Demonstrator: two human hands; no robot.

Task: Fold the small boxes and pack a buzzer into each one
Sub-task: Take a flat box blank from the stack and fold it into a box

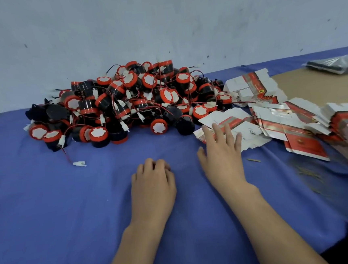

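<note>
A big heap of black and red buzzers [124, 102] with white round labels, red wires and white plugs lies at the back of the blue cloth. To its right, flat unfolded red and white box blanks [277, 120] lie in loose stacks. My right hand [221, 155] stretches forward with straight, spread fingers, its fingertips over the nearest box blank [224, 119]; whether they touch it I cannot tell. My left hand [152, 182] rests on the cloth in front of the heap, fingers loosely curled, holding nothing.
The blue cloth [59, 205] covers the table up to a pale wall behind. A bare brown tabletop [312, 86] shows at the far right, with a clear plastic bag of dark parts [335, 65] on it. One loose white plug [79, 163] lies left of my hands.
</note>
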